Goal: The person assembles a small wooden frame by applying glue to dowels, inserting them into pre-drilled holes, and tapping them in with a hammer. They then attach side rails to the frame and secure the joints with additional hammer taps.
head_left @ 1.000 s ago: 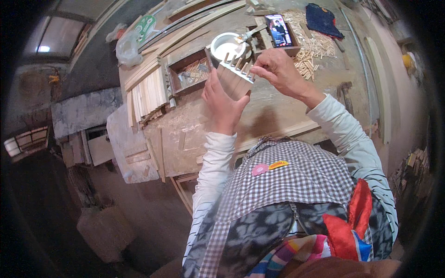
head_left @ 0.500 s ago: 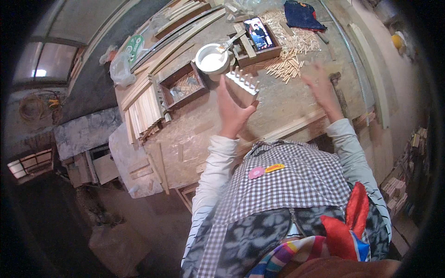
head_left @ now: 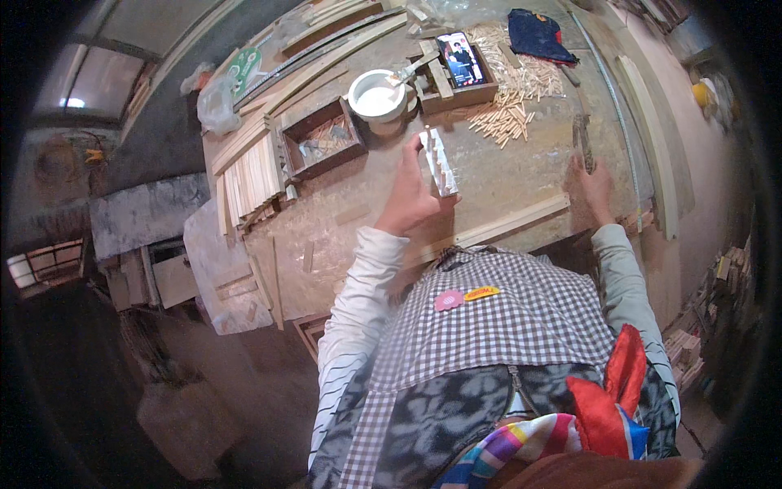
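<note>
My left hand point(head_left: 414, 189) is closed around a bundle of wooden pieces point(head_left: 440, 165), held up over the bench. White glue covers the bundle's upper edge, and dowel ends show along it. To the right, my right hand point(head_left: 595, 186) has its fingers wrapped about a hammer point(head_left: 582, 140) low over the bench top. Just beyond the left hand stands a white tub of glue point(head_left: 379, 96), with a brush point(head_left: 406, 75) resting across its rim.
A pile of short dowels point(head_left: 503, 121) lies beside a wooden box point(head_left: 460, 98) carrying a phone point(head_left: 463, 61). Another open box point(head_left: 358, 148) holds scraps. Stacked wood strips point(head_left: 251, 181) sit at the left. A dark cap point(head_left: 539, 34) lies at the far right. One long strip point(head_left: 513, 220) runs along the near edge.
My right hand has come down from above the bench onto the hammer. The left hand has turned the wooden bundle, so its glued edge points more toward me.
</note>
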Motion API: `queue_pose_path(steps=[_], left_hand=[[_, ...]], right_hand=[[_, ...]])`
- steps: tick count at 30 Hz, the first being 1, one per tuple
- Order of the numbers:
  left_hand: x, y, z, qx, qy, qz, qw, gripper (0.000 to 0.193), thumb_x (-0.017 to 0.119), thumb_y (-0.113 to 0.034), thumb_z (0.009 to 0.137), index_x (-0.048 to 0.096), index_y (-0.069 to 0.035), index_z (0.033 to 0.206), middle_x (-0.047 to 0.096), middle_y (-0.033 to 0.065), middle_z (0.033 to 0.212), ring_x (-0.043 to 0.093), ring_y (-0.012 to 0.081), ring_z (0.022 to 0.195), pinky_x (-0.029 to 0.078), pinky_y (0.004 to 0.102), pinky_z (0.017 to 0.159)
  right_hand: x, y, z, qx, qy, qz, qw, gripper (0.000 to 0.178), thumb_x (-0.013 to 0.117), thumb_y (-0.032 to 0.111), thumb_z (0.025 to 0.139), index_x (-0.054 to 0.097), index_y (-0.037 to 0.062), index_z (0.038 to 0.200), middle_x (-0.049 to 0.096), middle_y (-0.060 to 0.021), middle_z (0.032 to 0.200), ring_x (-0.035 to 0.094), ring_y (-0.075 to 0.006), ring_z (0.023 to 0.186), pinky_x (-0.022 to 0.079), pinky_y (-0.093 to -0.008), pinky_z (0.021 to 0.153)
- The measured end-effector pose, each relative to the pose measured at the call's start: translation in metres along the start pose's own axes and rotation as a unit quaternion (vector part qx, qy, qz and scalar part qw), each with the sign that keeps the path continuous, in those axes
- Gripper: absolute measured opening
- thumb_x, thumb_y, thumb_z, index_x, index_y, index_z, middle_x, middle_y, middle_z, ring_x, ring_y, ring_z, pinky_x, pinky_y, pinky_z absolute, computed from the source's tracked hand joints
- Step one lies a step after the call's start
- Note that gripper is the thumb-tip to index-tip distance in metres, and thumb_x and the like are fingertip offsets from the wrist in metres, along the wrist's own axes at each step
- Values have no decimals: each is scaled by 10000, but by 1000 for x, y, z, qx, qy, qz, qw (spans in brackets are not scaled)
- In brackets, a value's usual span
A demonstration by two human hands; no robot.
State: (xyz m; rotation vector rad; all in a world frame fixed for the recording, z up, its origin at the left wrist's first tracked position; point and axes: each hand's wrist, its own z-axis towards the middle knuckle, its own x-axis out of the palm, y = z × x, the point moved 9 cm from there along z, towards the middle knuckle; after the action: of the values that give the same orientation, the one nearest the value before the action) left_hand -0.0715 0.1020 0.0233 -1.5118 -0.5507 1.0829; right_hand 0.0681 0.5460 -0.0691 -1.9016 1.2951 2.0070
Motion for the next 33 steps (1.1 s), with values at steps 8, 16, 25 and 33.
queue_pose_path(steps=[8, 16, 25, 33], left_hand=[[16, -1, -2, 36, 19, 87, 995, 1123, 920, -368, 586, 360, -23, 1496, 561, 199, 1296, 530, 409, 1240, 385, 490, 1097], [15, 0, -1, 47, 24, 90, 995, 1156, 962, -337, 573, 359, -19, 1505, 551, 227, 1373, 518, 407, 1309, 396, 477, 1109], [19, 7, -6, 38, 24, 106, 993, 1206, 972, -350, 564, 333, -63, 1546, 510, 203, 1440, 478, 407, 1333, 344, 495, 1142], [21, 11, -5, 45, 23, 76, 996, 1165, 955, -358, 579, 352, -56, 1529, 526, 203, 1423, 501, 402, 1320, 362, 495, 1136]], right_hand=[[-52, 267, -60, -380, 51, -25, 923, 374, 739, 118, 860, 622, 71, 1211, 700, -222, 916, 705, -427, 869, 548, -450, 706], [-20, 323, -75, -477, 130, -183, 850, 403, 741, 30, 804, 615, 79, 1183, 705, -198, 894, 702, -417, 818, 535, -466, 667], [-51, 321, -80, -469, 89, 71, 876, 427, 700, 3, 821, 597, 98, 1224, 714, -217, 944, 702, -432, 809, 535, -475, 651], [-52, 304, -78, -436, 129, 97, 886, 465, 705, -23, 813, 594, 75, 1254, 719, -207, 968, 721, -401, 876, 561, -461, 709]])
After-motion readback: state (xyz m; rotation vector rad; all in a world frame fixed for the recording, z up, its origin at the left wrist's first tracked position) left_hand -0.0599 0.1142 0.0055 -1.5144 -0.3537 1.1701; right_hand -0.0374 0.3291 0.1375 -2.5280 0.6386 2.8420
